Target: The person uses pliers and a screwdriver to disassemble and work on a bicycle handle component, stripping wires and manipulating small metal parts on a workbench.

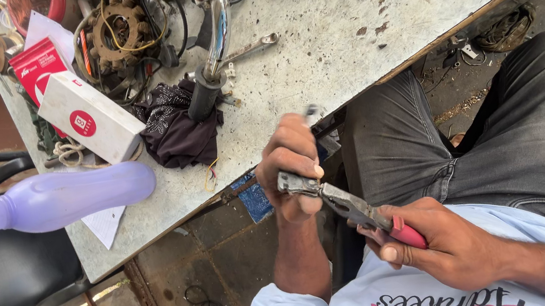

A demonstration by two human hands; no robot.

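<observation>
Right hand (pixel 444 238) closed on red-handled pliers (pixel 341 204); left hand (pixel 293 164) fingers pinching small blurred part (pixel 312 111) at bench (pixel 341 36) edge, jaws against palm; pinch risk if pliers slip.

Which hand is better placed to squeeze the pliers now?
Right. The right hand wraps the red handles of the pliers, while the left hand only holds the small metal part at the pliers' nose.
</observation>
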